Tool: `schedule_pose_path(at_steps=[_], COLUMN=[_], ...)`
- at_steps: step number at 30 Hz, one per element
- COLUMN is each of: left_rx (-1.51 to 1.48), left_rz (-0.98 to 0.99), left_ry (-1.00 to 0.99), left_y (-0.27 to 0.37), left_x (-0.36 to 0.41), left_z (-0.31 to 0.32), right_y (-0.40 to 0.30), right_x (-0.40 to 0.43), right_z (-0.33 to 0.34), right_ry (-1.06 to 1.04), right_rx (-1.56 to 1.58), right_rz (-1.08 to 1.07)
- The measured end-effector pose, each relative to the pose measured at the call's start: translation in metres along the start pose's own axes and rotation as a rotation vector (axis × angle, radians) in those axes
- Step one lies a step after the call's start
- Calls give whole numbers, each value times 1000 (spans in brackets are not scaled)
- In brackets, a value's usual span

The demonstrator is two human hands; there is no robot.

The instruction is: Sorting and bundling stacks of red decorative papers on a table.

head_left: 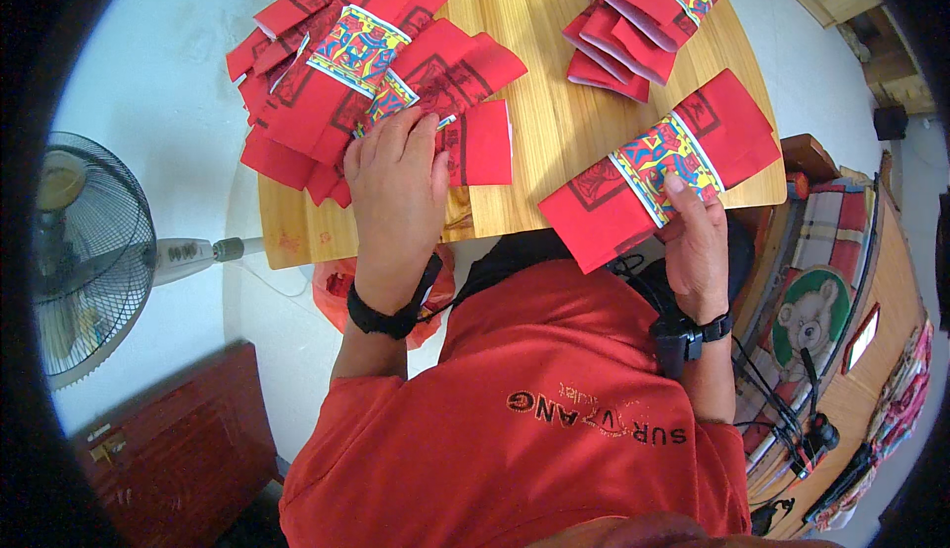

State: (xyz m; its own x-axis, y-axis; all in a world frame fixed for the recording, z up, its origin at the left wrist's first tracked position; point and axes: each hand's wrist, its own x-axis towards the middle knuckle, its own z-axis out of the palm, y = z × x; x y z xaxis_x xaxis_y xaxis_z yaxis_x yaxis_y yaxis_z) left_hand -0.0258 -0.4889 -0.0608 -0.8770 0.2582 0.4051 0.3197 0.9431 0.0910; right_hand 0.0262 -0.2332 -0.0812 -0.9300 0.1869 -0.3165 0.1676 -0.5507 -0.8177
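Observation:
My right hand [694, 240] grips a folded red paper bundle [586, 195], which has black print and a colourful printed paper band round its middle. The bundle is tilted over the front right part of the wooden table [542, 125]. My left hand [397, 177] lies palm down on the near side of a large pile of similar red banded bundles [312, 114]; its fingertips touch the papers, and whether they grip one cannot be told. A smaller stack of red folded papers [631, 43] rests at the back right of the table.
A standing fan [96, 251] is at the left, near a dark red wooden panel [185, 429]. Below the table's front edge hangs or stands a red plastic bag [334, 296]. On the right are a wooden bench with a bear-patterned cushion [809, 310] and black cables [772, 399].

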Motion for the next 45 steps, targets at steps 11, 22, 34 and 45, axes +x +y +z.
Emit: schedule_pose_path(at_steps=[11,22,34,45], left_rx=[87,112,-150,-1248], left_rz=[-2,-13,33,-173], left_ry=[17,62,251,189], left_y=[-4,-3,15,72], left_x=[5,3,2,17], left_z=[3,4,-26,-47], right_y=[1,0,-3,-6], right_x=[-1,-3,-5,-8], right_z=[-4,-3,-4,-3], right_ry=[-47,-70,-99,-155], right_rx=[3,19,17,-47], right_rz=[-8,-6,-1,2])
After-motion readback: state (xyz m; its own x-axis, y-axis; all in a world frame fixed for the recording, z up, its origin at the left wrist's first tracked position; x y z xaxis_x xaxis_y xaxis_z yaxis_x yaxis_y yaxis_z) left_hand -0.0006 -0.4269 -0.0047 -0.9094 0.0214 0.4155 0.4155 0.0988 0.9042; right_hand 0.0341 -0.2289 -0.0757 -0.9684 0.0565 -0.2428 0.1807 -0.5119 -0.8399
